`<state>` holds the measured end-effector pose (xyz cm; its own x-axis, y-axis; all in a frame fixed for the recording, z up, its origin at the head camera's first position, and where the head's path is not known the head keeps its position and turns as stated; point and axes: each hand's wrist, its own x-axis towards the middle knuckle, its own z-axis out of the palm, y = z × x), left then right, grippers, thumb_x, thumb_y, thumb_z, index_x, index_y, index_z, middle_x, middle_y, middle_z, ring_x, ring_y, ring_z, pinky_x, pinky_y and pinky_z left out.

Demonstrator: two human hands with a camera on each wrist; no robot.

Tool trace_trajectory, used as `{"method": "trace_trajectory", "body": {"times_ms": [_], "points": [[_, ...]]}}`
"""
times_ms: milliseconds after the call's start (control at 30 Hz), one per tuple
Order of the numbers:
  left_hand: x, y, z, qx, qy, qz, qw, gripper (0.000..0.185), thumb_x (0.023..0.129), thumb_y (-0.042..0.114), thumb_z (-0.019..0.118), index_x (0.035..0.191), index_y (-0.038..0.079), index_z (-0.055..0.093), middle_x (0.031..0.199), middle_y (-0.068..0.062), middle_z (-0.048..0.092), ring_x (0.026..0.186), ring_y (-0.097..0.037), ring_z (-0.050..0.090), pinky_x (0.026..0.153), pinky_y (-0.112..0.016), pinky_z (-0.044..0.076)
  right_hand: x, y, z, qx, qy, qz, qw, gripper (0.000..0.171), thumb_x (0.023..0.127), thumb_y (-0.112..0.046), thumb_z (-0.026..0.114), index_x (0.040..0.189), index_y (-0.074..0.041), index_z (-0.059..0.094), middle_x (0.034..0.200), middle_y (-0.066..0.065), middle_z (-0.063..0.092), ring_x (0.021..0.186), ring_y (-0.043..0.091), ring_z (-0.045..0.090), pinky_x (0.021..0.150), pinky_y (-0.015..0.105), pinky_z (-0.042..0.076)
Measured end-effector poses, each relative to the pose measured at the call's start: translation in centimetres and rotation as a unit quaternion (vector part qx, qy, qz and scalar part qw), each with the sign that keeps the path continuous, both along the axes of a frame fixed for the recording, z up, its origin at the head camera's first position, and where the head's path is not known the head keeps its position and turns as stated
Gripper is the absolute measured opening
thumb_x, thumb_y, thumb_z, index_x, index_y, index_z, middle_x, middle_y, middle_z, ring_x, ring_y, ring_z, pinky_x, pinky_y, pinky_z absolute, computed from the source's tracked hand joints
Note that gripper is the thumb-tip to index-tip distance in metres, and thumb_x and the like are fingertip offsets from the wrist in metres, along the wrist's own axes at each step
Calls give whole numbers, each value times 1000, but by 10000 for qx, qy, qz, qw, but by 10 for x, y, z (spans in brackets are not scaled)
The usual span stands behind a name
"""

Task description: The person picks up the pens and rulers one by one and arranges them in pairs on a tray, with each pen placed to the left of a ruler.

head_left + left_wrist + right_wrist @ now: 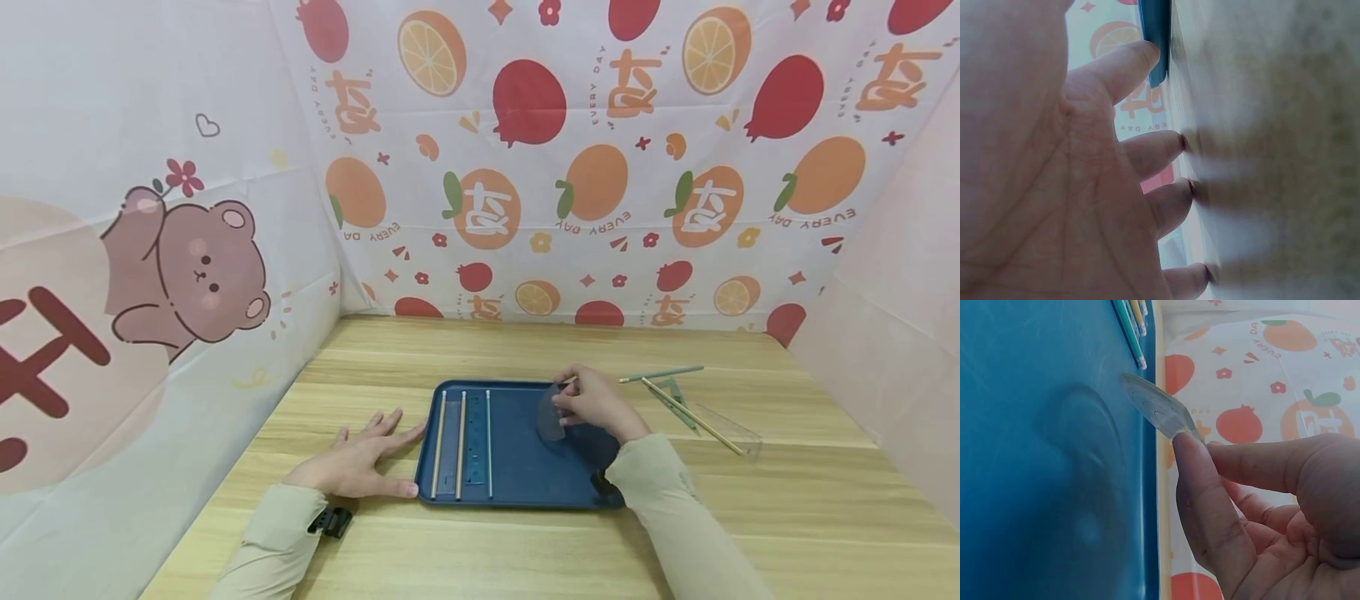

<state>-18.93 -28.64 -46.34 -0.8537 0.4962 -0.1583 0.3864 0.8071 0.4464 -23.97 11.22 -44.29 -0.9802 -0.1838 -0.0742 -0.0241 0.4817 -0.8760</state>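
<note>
Three pencils (461,442) and ruler (474,440) already in blue tray (517,475), clear protractor (550,417) pinched in right hand (596,404) over tray, left hand (356,465) flat, fingers spread, at tray edge; pencils (675,392) and set square (731,429) left on table (750,517).

The desk (1272,156) is a blur in the left wrist view; the tray (1155,31) shows only a sliver, cut off by the top edge

3 sticks (461,444) in tray (517,492), left part, set squares (705,417) right of tray
</note>
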Motion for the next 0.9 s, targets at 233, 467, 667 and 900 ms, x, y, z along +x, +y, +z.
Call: {"method": "trace_trajectory", "body": {"times_ms": [233, 467, 667, 900], "points": [[-1, -1, -2, -24, -16, 24, 10000, 98, 87, 67, 79, 168, 30, 38, 178, -28, 16, 163, -59, 10, 114, -93, 4, -2, -11, -2, -75, -17, -46, 10000, 31, 102, 1, 69, 131, 4, 60, 92, 13, 66, 77, 19, 71, 68, 33, 67], [-1, -1, -2, -24, -6, 44, 10000, 98, 87, 68, 80, 168, 31, 39, 178, -28, 16, 163, -58, 10, 114, -93, 3, -3, -21, -2, -131, -81, 53, 9999, 31, 102, 1, 69, 131, 5, 60, 92, 14, 67, 78, 19, 71, 69, 34, 67], [-1, 0, -2, -46, 42, 20, 10000, 99, 87, 68, 79, 168, 30, 39, 178, -28, 16, 162, -60, 11, 113, -93, 4, -5, -29, -7, -124, -161, 107, 9997, 33, 103, 1, 67, 135, 5, 59, 94, 15, 67, 80, 20, 72, 70, 35, 68], [-1, -1, -4, -62, 70, 35, 9999, 99, 86, 69, 79, 168, 30, 39, 177, -28, 17, 162, -60, 11, 113, -93, 5, -7, -39, -15, -39, -224, 153, 9996, 33, 103, 0, 68, 135, 3, 59, 95, 13, 68, 77, 19, 72, 70, 33, 67]]}}
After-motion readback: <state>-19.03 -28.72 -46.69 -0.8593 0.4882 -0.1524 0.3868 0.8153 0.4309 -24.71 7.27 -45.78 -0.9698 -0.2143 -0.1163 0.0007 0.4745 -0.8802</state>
